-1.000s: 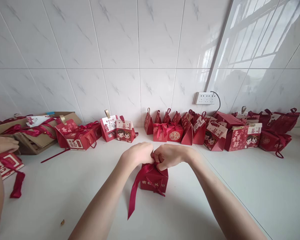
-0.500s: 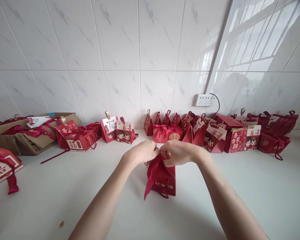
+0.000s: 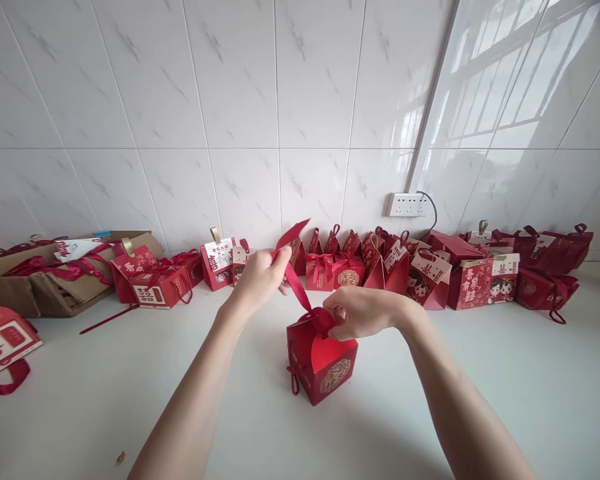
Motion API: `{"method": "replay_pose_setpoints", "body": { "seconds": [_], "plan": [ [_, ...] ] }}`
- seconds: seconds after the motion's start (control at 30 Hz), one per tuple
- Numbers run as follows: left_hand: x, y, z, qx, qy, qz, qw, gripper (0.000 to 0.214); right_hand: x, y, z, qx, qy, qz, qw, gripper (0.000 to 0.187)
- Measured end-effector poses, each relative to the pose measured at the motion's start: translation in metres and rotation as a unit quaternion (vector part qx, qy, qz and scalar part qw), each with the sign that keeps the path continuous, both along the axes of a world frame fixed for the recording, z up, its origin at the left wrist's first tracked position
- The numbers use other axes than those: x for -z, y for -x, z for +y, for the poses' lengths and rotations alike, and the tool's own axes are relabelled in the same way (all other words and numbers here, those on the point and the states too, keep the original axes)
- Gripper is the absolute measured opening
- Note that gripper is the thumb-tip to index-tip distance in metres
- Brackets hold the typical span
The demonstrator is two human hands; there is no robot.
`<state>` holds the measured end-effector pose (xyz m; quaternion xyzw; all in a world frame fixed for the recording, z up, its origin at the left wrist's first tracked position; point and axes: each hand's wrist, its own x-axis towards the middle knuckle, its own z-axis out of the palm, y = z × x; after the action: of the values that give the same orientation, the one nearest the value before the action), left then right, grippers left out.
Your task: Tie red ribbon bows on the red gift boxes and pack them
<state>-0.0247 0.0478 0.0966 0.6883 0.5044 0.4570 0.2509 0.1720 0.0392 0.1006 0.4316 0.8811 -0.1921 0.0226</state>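
Observation:
A small red gift box (image 3: 325,367) with a gold emblem on its front stands on the white counter (image 3: 130,393) before me. My right hand (image 3: 363,312) is closed on the box's gathered top, pinching it where a red ribbon (image 3: 296,283) comes out. My left hand (image 3: 261,275) is closed on that ribbon and holds it stretched up and to the left, its free end sticking up past my fingers. A short red cord loop hangs at the box's left side.
Several red gift boxes and bags (image 3: 350,267) line the tiled wall, more at the right (image 3: 500,280). A brown cardboard carton (image 3: 55,283) with ribbons lies at left, a flat red box (image 3: 0,340) near the left edge. A wall socket (image 3: 404,204) sits above the counter.
My left hand has pulled the ribbon up and left, away from the box top. The box has turned, its emblem face now showing. Another person's arm at the far left has gone from view.

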Motion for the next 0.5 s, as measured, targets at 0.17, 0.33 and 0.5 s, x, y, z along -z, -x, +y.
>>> {"method": "replay_pose_setpoints", "body": {
  "seconds": [0.17, 0.33, 0.5],
  "plan": [
    [-0.010, 0.000, -0.010, 0.093, -0.040, -0.069, 0.992, 0.034, 0.007, 0.009, 0.002, -0.040, 0.023, 0.026, 0.999, 0.022],
    [-0.015, 0.004, -0.016, 0.199, 0.012, -0.202, 0.959, 0.036, 0.014, 0.015, 0.007, -0.063, 0.030, 0.094, 0.993, 0.022],
    [-0.016, 0.004, -0.017, 0.261, 0.035, -0.307, 0.914, 0.045, 0.011, 0.005, 0.008, -0.138, 0.148, 0.264, 0.943, 0.020]
  ]
}}
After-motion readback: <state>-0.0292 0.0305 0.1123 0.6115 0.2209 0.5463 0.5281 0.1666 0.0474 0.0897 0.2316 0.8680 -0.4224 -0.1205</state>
